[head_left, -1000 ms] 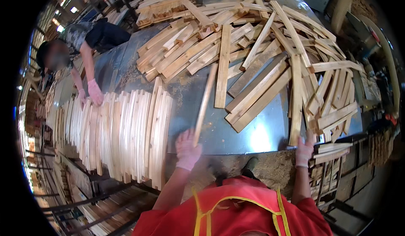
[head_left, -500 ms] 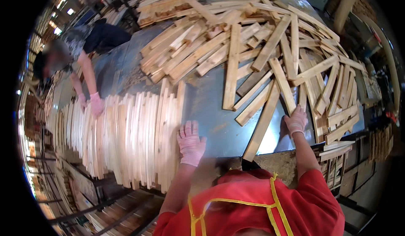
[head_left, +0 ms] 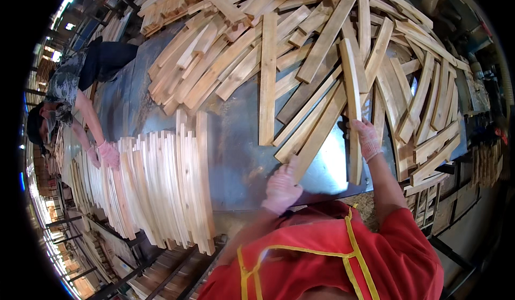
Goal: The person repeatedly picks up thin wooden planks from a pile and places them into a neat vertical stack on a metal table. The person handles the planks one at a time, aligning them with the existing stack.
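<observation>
Gripping hands, left to right: left hand [head_left: 282, 189], pale-gloved, fingers at the near end of a slanting board [head_left: 321, 134]; contact likely, but blur hides whether they close on it. Right hand [head_left: 368, 140], gloved alike, closed on the lower part of a second board [head_left: 351, 85], which points away from the body.

Far left: one co-worker [head_left: 67, 77], bent forward, both gloved hands [head_left: 109, 155] at the far ends of the row.

Left: one long row of pale boards [head_left: 161, 187], set side by side, roughly parallel, near ends passing the table edge; a few at its right end stand out farther than the rest.

Upper left: one stack of boards [head_left: 174, 11], layered, partly behind the heap.

Centre: metal table [head_left: 230, 166], grey-blue, sawdust in patches; a bare strip parts row from heap.

Centre to right: one heap of loose boards [head_left: 209, 80], crossed and overlapping at many angles. Both handled boards lie at its near side, over the table.

Lower centre: red apron, yellow trim [head_left: 300, 270].

Condition of the work, as judged: the row counts as arranged, the heap as unarranged. A large share remains loose, count not possible; neither handled board is in the row.
</observation>
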{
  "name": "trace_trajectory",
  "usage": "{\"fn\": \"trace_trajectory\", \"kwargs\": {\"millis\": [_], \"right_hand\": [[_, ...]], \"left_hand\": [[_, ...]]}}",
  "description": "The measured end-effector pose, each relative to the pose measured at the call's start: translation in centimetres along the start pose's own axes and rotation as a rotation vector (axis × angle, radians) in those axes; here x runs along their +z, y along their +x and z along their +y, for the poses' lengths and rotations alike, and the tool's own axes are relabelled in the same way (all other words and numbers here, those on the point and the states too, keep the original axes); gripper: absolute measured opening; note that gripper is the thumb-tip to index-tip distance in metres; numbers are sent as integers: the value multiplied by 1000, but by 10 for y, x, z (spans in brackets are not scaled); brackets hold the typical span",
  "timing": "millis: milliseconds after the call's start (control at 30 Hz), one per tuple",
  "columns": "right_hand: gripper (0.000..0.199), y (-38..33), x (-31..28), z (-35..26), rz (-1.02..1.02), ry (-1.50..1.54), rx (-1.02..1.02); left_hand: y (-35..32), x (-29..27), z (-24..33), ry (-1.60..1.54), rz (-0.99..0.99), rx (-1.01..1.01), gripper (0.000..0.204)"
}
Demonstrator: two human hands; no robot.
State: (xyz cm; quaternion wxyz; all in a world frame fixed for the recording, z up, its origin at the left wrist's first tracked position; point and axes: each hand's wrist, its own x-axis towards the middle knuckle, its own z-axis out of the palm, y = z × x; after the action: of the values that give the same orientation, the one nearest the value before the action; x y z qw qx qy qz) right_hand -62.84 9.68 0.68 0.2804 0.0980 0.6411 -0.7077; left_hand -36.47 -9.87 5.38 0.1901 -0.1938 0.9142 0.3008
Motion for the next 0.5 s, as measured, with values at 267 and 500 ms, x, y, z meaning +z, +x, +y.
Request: {"fn": "trace_trajectory", "kwargs": {"millis": [267, 500], "right_hand": [[37, -78, 76, 61, -146, 154, 1], [80, -175, 239, 202, -487, -631, -21]], "left_hand": [[-111, -53, -109, -612, 300, -69, 89], [-168, -79, -159, -556, 545, -459, 86]]}}
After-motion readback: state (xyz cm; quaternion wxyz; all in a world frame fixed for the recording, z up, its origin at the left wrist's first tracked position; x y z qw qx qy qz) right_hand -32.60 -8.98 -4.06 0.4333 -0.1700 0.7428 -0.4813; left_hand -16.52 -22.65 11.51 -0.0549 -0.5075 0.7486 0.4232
